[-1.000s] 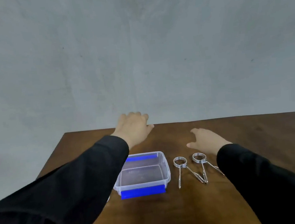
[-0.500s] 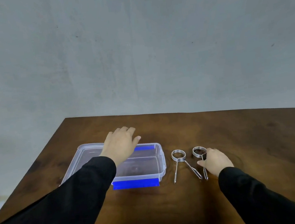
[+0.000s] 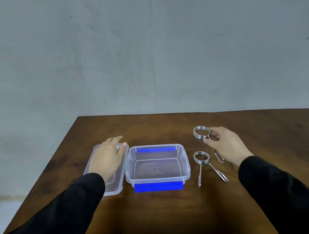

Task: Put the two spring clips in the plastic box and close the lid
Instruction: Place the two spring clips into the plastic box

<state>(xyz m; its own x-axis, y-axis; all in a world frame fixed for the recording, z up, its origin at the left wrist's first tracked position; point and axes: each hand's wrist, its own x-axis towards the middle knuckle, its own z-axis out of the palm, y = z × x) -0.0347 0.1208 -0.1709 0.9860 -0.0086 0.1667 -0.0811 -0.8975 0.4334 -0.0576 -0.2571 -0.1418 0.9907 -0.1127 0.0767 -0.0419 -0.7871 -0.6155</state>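
The right hand (image 3: 225,146) has its grip closed on one clip (image 3: 201,133). The thumb and fingers pinch it just under its round coil, and the clip is lifted off the table (image 3: 176,208). One of its thin legs pokes out under the hand. The other clip (image 3: 202,160) lies flat on the table, just right of the box (image 3: 157,165), with its two legs pointing toward the person. It is not touching the box. The box sits open with nothing in it. It is clear, with a blue strip on its near side and one on its far side. The lid (image 3: 106,177) lies flat on the table, right beside the left wall of the box. The left hand (image 3: 107,156) rests flat on the lid with its fingers spread out, so its grip is wide and holds nothing. The table's far edge is well behind the box. There is a lot of bare table in front of the box and to the right of the clips.
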